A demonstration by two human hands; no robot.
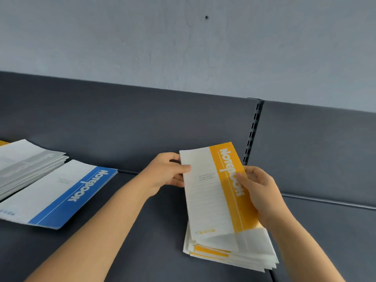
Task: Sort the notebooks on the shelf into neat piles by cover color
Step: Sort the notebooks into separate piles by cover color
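Observation:
A white notebook with a yellow band [213, 192] is tilted up off a loose pile of yellow-banded notebooks [230, 255] on the dark shelf [154, 231]. My left hand [168, 171] pinches its left edge near the top, thumb on the cover. My right hand [258, 192] grips its right edge, thumb on the yellow band. At the left lie a pile of blue-banded notebooks [61, 196] and, behind it, a pile of grey-banded notebooks [26, 161].
The shelf's dark back panel [142, 123] rises behind the piles, with a slotted upright [252, 131] just behind the held notebook. A seam [273, 275] divides this shelf board from the one to the right. A sliver of yellow [3, 143] shows at the far left.

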